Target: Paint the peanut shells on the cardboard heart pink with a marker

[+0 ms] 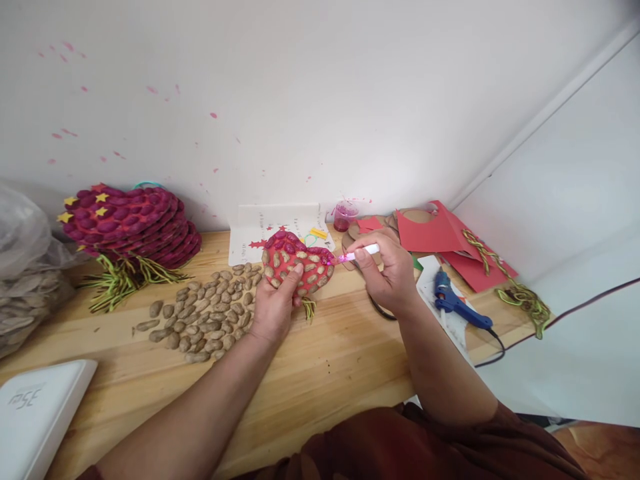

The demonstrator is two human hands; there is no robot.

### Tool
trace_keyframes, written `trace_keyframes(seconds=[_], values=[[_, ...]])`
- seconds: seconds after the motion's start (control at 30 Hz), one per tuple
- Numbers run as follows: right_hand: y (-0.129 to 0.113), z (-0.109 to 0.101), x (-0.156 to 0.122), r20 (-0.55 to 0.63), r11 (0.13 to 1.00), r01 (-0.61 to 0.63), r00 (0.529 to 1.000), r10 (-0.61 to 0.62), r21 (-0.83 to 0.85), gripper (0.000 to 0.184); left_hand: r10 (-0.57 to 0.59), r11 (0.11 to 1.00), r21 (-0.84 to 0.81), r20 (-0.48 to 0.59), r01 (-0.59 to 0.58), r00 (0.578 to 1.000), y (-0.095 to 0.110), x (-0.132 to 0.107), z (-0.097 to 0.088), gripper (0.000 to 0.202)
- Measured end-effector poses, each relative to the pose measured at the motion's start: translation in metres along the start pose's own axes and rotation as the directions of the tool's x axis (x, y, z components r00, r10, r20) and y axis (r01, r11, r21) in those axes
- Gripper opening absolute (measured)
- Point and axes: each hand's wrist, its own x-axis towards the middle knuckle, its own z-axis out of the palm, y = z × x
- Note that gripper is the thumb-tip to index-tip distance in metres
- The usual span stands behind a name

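Observation:
My left hand (274, 305) is closed on a red strawberry-shaped craft piece (295, 261) studded with tan seeds, and holds it tilted up above the wooden table (320, 360). Part of its top is coloured magenta. My right hand (387, 270) pinches a white brush (361, 253) whose pink tip touches the right edge of the craft piece. A heap of loose tan seeds (203, 319) lies on the table just left of my left hand.
A stack of finished magenta pieces (133, 223) with green fringes sits at the back left. A pink paint cup (345, 215) stands by the wall. Red card sheets (440, 237), a blue glue gun (457, 303), green-yellow cord (520, 293), a plastic bag (23, 267) and a white device (35, 407) surround the work area.

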Motion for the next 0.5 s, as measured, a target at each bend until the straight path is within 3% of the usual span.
trace_keyframes(seconds=[0.5], values=[[0.0059,0.0025,-0.0012,-0.027,0.98,-0.15,0.988,0.155,0.134,0.016,-0.008,1.0,0.007,0.024,0.007,1.0,-0.0003,0.0004,-0.002,0.047]])
